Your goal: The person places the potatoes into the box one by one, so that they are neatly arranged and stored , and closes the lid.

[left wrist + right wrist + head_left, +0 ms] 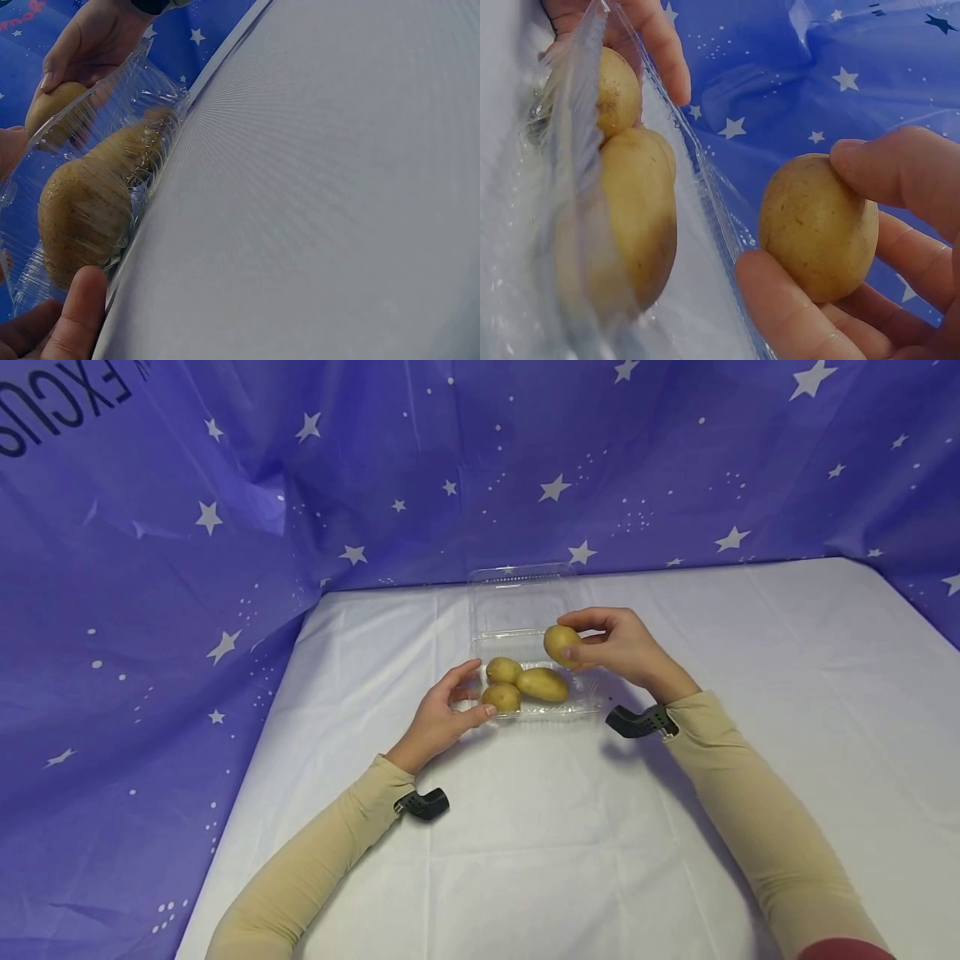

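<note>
- Head view: my R hand (626,647) has the yellow-skinned potato (561,643) pinched btw thumb & fingers, thumb on near side, forefinger on far side. It's up nr the R end of the clear plastic clamshell box (566,711), apart from the other spuds.
- R wrist view agrees: fingertips at both ends of the potato, its middle mostly bare. Exact gap to the rim I can't tell.
- Handling, my guess: firm, fairly light, won't squash; smooth rounded skin cd roll or slip a bit. Best hold prob across its ends or round the widest part, w/ modest pressure.
- L hand (442,718) is on the box's L end: thumb at the front wall, fingers round the side, holding it lightly, I'd say. How hard it presses, can't tell.
- Box looks thin & flexy; prob weighs next to nothing, dents easily. Safer to hold by rim or corner than squeeze the walls.
- In the base, 3 potatoes: rear L one (503,671), front L one (501,697), & a longer one (543,684) to their R, lying on its side. All close tog.
- Lid (517,602) is open, folded back on the far side, nothing seen in it.
- Box sits on white tablecloth (540,860).
</note>
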The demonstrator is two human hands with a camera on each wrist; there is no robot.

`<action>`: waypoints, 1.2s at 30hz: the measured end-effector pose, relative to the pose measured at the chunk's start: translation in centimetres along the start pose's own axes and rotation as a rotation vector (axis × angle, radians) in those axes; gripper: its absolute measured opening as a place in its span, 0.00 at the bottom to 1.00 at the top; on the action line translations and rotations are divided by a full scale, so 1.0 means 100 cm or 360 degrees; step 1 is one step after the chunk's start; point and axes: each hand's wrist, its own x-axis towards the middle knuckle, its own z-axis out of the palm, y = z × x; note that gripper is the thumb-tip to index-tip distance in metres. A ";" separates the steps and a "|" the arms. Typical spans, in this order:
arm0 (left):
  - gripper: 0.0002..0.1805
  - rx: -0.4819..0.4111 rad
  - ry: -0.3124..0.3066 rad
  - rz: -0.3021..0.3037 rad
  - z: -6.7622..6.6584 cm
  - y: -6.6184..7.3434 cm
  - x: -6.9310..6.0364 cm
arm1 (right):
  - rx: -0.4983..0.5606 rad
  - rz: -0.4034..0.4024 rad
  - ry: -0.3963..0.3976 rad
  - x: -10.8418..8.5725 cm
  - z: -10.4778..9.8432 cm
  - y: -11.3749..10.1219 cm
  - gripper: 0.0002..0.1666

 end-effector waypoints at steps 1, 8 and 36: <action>0.42 0.0000 0.0001 0.0000 0.000 0.000 0.000 | -0.0002 0.0003 -0.0007 0.001 0.001 0.000 0.31; 0.42 0.0009 0.0002 -0.0005 0.001 -0.001 -0.001 | -0.0034 0.0018 -0.0049 0.011 0.008 0.002 0.32; 0.42 0.0075 -0.0001 -0.0009 -0.002 0.002 -0.001 | -0.0495 -0.0174 -0.0098 0.023 0.021 0.011 0.27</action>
